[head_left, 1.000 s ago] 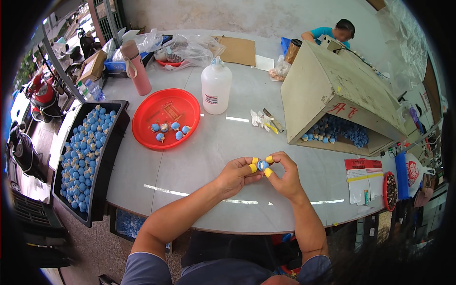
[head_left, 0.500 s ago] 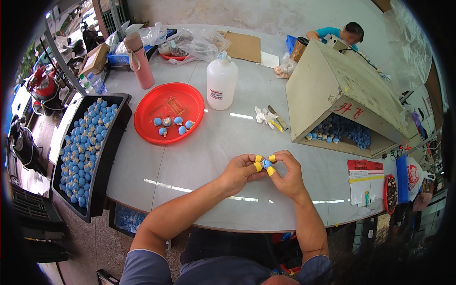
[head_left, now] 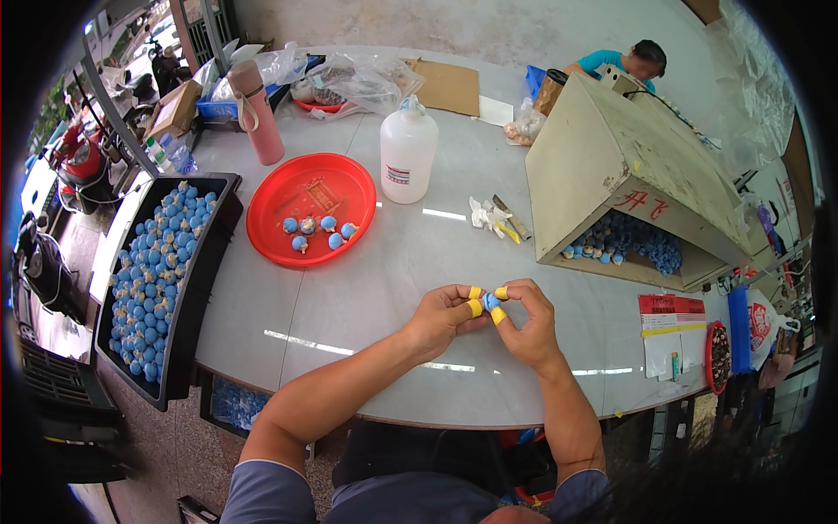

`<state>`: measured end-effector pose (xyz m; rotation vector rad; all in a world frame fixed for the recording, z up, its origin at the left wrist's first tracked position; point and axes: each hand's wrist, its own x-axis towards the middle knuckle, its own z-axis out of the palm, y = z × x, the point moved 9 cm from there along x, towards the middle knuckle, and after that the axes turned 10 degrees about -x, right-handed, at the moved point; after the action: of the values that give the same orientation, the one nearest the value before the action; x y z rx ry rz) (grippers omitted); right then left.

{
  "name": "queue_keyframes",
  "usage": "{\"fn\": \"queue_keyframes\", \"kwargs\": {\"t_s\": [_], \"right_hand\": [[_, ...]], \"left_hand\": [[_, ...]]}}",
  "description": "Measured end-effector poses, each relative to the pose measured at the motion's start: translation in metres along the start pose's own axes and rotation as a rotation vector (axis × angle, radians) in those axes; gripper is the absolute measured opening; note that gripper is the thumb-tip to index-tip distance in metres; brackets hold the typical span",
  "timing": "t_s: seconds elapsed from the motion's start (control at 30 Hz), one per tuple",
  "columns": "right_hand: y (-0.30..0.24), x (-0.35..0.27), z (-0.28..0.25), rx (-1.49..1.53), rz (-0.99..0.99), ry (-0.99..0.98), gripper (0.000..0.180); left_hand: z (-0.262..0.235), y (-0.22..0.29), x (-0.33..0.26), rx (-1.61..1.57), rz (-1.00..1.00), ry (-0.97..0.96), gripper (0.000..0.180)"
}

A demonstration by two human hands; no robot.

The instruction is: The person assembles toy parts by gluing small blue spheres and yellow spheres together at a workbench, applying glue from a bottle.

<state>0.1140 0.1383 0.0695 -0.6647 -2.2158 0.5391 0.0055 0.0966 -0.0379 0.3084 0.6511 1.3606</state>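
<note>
A small blue piece point(head_left: 491, 301) is pinched between my two hands above the front of the table; its exact kind is partly hidden by my fingers. My left hand point(head_left: 447, 319) grips it from the left with thumb and forefinger. From the right, my right hand point(head_left: 531, 327) holds it the same way. Yellow tape wraps the thumb and forefinger tips of both hands. Several blue balls with pale tufts point(head_left: 307, 225) lie in a round red tray point(head_left: 360, 188). Many similar balls fill a black bin point(head_left: 229, 205) at the left.
A cream metal box point(head_left: 576, 166) with blue pieces in its opening stands at the right. Behind the red tray are a pink flask point(head_left: 258, 122) and a white plastic bottle point(head_left: 408, 157). A knife point(head_left: 512, 217) lies by crumpled tissue point(head_left: 487, 217). Another person point(head_left: 624, 63) sits beyond the box.
Both hands stay in nearly the same place, still pinching the blue piece, whose visible shape differs slightly. The other person's arm and head have shifted a little.
</note>
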Motion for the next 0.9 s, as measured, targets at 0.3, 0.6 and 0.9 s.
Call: {"fn": "queue_keyframes", "kwargs": {"t_s": [0.3, 0.6, 0.9], "right_hand": [[0.0004, 0.0009, 0.0002, 0.033, 0.017, -0.005, 0.027], [-0.0016, -0.0001, 0.0001, 0.002, 0.001, -0.012, 0.027], [0.0011, -0.0007, 0.0003, 0.026, 0.025, -0.022, 0.026]], "left_hand": [[0.0001, 0.0033, 0.0006, 0.045, 0.043, -0.001, 0.022], [0.0016, 0.0054, -0.0012, 0.007, 0.038, 0.008, 0.023], [0.0009, 0.007, -0.0006, 0.055, 0.079, -0.024, 0.02]]}}
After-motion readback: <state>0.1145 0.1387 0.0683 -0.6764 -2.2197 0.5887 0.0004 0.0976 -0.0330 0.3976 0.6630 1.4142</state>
